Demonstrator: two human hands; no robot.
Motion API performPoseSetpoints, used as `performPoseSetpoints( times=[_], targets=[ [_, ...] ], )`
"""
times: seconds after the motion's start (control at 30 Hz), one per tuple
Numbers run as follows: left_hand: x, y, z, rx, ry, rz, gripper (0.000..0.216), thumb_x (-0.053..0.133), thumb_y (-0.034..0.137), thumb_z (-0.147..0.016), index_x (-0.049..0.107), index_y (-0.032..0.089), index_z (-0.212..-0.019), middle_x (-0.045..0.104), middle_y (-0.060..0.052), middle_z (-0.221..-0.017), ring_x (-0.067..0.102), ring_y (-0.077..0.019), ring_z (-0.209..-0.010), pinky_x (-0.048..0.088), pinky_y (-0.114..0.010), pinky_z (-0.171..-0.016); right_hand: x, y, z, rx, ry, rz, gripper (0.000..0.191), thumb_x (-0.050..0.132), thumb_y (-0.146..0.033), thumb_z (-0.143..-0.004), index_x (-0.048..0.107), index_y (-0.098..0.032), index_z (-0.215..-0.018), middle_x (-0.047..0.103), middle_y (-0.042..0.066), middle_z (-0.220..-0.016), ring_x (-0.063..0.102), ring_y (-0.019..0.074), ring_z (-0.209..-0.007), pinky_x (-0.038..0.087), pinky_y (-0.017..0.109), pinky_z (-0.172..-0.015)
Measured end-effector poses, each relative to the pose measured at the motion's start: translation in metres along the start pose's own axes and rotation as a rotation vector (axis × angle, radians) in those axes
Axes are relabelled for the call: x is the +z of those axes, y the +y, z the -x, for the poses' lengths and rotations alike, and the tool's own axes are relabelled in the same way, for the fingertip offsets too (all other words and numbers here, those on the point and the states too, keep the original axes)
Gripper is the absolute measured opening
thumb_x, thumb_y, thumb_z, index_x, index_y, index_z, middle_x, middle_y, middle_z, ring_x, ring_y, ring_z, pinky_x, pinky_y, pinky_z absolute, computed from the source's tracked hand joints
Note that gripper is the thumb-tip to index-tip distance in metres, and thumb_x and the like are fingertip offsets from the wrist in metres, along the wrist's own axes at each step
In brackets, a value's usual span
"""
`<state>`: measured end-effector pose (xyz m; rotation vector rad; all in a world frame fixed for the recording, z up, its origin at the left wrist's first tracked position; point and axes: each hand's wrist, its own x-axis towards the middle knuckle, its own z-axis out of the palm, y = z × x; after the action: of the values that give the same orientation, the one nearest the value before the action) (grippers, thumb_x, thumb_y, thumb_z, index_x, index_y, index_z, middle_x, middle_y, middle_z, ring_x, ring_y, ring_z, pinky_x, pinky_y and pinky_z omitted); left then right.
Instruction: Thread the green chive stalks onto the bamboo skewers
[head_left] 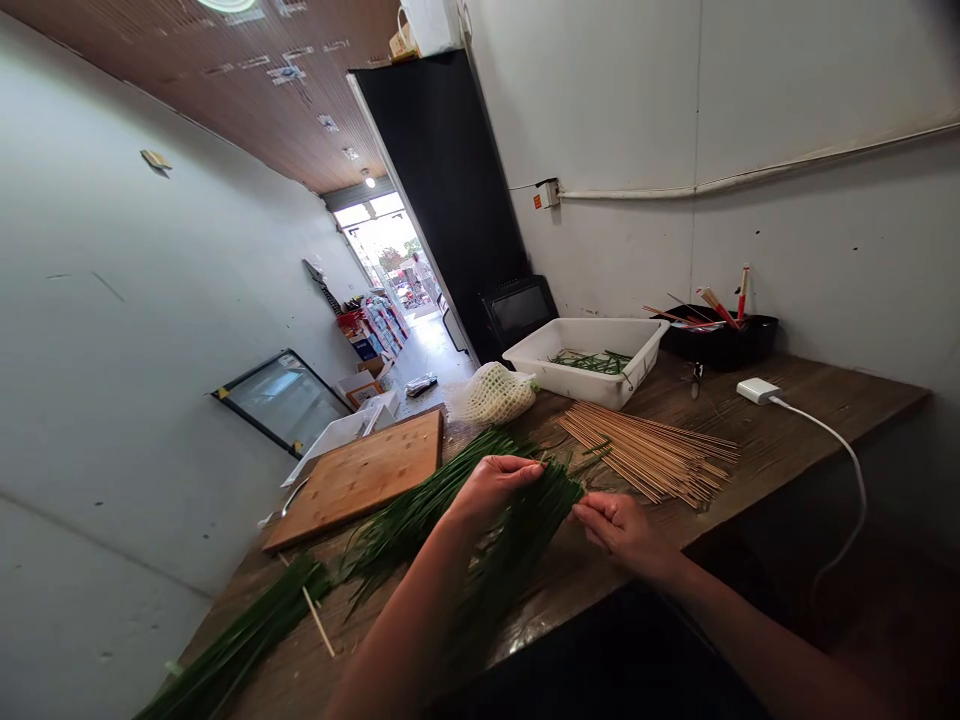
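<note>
A long bunch of green chives lies across the wooden table. My left hand rests on top of the bunch near its cut ends, fingers curled onto the leaves. My right hand is just to the right, its fingers pinched together at the chive ends. A pile of thin bamboo skewers lies just beyond my hands. One loose skewer lies near a second chive bunch at the lower left.
A wooden cutting board sits left of the chives. Behind are a white net bag, a white tub holding some greens, a black tray with sticks, and a white charger with its cable. An aisle leads to a bright doorway.
</note>
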<state>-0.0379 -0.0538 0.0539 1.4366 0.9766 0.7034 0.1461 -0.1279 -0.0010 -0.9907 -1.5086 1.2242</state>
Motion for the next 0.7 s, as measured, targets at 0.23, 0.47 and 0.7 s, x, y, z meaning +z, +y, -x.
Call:
performPoseSetpoints(
  times=[0.23,0.47,0.7],
  targets=[
    [0.005,-0.011,-0.004,-0.065,-0.064,-0.032,0.041,0.073,0.044,-0.063,0.07,0.007,-0.081,0.063,-0.003,-0.067,0.049,-0.0081,-0.057,0.036,-0.022,-0.058,0.003,0.012,0.001,0.064,0.043,-0.086,0.039,0.05,-0.054,-0.079,0.055,-0.016,-0.069,0.034,-0.008,-0.044,0.028,0.0051,-0.037,0.019,0.019,-0.036],
    [0.007,-0.029,0.005,-0.056,-0.192,-0.085,0.048,0.076,0.039,-0.06,0.068,0.012,-0.098,0.069,-0.006,-0.093,0.06,-0.0162,-0.082,0.043,-0.026,-0.079,-0.009,0.035,0.007,0.098,0.134,-0.029,0.03,0.061,-0.044,-0.074,0.058,-0.015,-0.082,0.038,-0.008,-0.05,0.031,0.0041,-0.038,0.026,0.019,-0.037],
    [0.001,-0.035,0.01,0.028,-0.131,-0.184,0.035,0.072,0.042,-0.062,0.068,0.013,-0.082,0.065,0.001,-0.074,0.054,-0.011,-0.065,0.04,-0.021,-0.064,-0.007,0.021,0.022,0.187,0.251,-0.051,0.04,0.058,-0.056,-0.075,0.058,-0.016,-0.082,0.039,-0.008,-0.05,0.032,0.004,-0.032,0.023,0.018,-0.03]
  ],
)
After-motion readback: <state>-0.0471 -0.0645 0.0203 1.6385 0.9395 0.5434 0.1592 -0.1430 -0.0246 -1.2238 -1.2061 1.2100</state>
